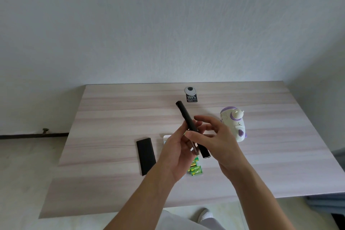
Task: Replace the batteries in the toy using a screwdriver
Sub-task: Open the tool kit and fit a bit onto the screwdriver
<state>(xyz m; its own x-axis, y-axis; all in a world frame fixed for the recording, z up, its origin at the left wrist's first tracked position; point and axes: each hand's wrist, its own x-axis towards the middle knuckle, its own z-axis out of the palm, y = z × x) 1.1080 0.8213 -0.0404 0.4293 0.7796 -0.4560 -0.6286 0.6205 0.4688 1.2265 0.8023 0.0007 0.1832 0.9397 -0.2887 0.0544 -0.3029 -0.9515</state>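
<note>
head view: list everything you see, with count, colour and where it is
table: 1, pale wood grain, fills the lower view
long black tool: 1, black, held above the table's middle
flat case: 1, black, lying left of the hands
batteries: several, green, on the table under the hands, partly hidden
toy: 1, white and purple, right of the hands
cable cap: 1, grey, near the far edge
sticker: 1, black, beside the cap
shoe: 1, white, on the floor
left hand: fingers curled round the tool
right hand: thumb across the tool, fingers spread
</note>
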